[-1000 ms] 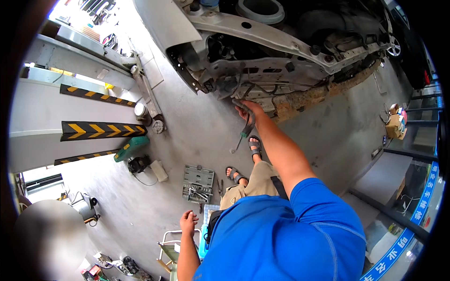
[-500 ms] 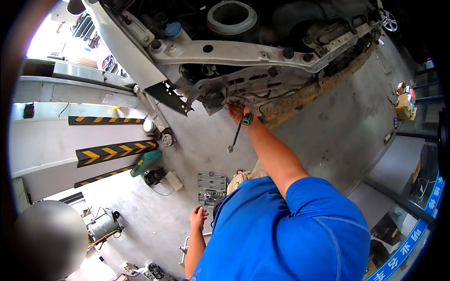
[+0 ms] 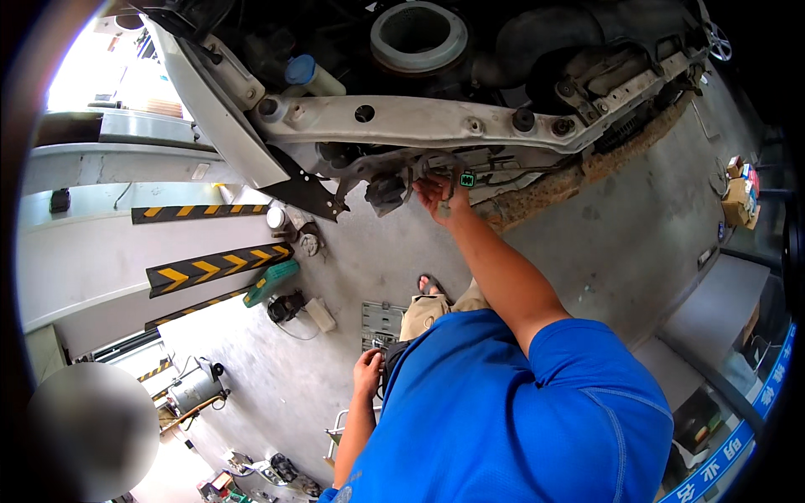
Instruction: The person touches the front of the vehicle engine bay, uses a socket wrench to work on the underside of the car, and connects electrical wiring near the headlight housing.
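My right hand [image 3: 436, 196] reaches up to the front of a partly stripped car, fingers closed on a dark wiring harness [image 3: 453, 163]. A connector with a green face [image 3: 467, 179] hangs from the harness beside the wrist. Left of the fingers is a dark boxy part [image 3: 386, 193] beneath the white front crossmember [image 3: 411, 117]. My left hand [image 3: 367, 370] is low beside my hip, its fingers curled. Whether it holds something small I cannot make out. Just beyond it a grey tool case [image 3: 382, 315] lies open on the floor, partly hidden by my body.
A white fender [image 3: 205, 101] ends in a black bracket [image 3: 306, 191] left of the crossmember. Black-and-yellow striped guards [image 3: 220, 268] line the left side. A green case [image 3: 270, 282] and a grey compressor tank [image 3: 193, 391] stand left. Cardboard boxes [image 3: 738, 201] sit far right.
My left hand has moved up and slightly right, closer to my hip. The connector by my right wrist has turned and shifted up and right. My foot has come into view.
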Tool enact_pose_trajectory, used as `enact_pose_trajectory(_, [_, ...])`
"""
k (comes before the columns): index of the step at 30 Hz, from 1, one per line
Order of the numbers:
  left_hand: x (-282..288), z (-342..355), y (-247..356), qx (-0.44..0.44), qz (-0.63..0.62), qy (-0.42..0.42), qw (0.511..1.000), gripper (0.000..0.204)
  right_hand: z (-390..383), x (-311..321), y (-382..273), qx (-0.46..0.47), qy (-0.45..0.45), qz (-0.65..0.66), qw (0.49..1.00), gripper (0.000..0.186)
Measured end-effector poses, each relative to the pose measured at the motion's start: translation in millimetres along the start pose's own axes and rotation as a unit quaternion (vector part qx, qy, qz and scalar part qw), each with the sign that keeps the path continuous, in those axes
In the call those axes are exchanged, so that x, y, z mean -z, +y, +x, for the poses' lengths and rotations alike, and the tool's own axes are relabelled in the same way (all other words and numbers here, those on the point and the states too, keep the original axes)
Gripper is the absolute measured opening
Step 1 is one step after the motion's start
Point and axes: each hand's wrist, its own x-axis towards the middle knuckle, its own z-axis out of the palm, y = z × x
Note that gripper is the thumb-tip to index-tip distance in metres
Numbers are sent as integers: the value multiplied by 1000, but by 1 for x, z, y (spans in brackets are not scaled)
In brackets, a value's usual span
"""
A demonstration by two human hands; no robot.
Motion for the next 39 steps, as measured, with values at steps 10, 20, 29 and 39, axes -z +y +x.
enact_pose_trajectory(10, [77,65,11,24,26,-37,999,27,-2,-4,23,136,21,-30,990,29])
enact_pose_trajectory(20, [113,150,90,-98,83,-99,987,31,-17,-25,-20,172,217,-392,877,44])
enact_pose_trajectory(29, [122,184,96,-112,134,-156,972,33,-23,-15,-22,282,227,-208,909,31])
enact_pose_trajectory(39, [114,174,85,-60,99,-118,986,32,38,32,30,162,53,-812,558,22])
